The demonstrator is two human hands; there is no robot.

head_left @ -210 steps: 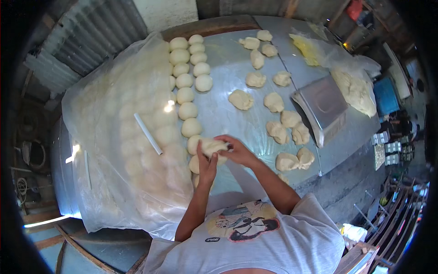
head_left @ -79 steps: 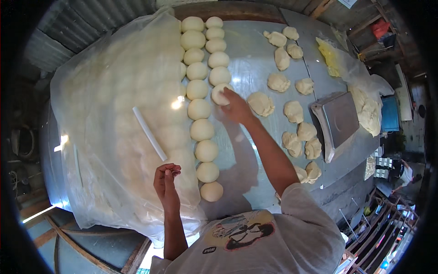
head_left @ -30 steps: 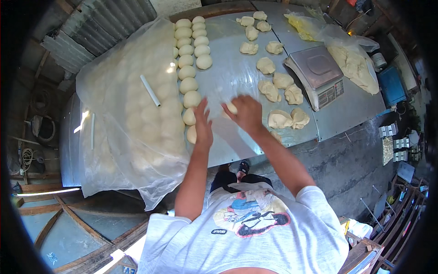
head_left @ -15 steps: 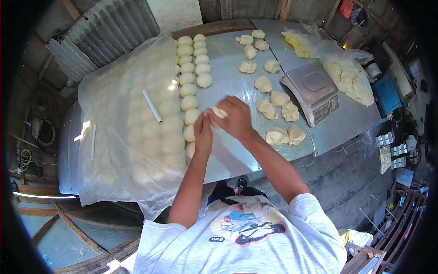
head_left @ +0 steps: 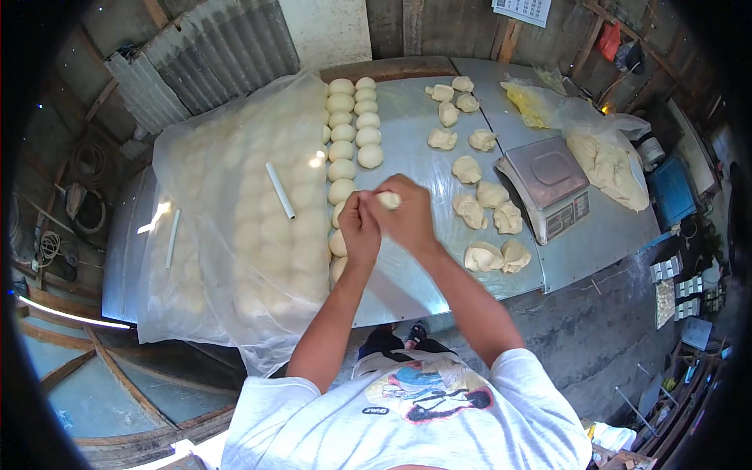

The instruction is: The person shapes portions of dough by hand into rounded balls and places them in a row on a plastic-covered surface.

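A small pale piece of dough [head_left: 388,200] shows between my two hands above the metal table. My right hand [head_left: 409,215] curls around it from the right, slightly blurred. My left hand [head_left: 362,231] presses against it from the left with bent fingers; part of the dough is hidden by the fingers. Just left of my hands run two rows of smooth round dough balls [head_left: 341,150]. To the right lie several rough, torn dough lumps [head_left: 468,210], some touching each other.
Clear plastic sheeting [head_left: 235,235] covers many more balls at the left, with a white tube [head_left: 280,190] on top. A scale [head_left: 546,184] stands right of the lumps, beside a big dough mass [head_left: 607,168] partly under plastic. The metal table [head_left: 411,110] ends near my body.
The whole view has shifted, so the table sits lower and further right in the picture. My hands stay together on the dough, and the right hand has turned a little around it.
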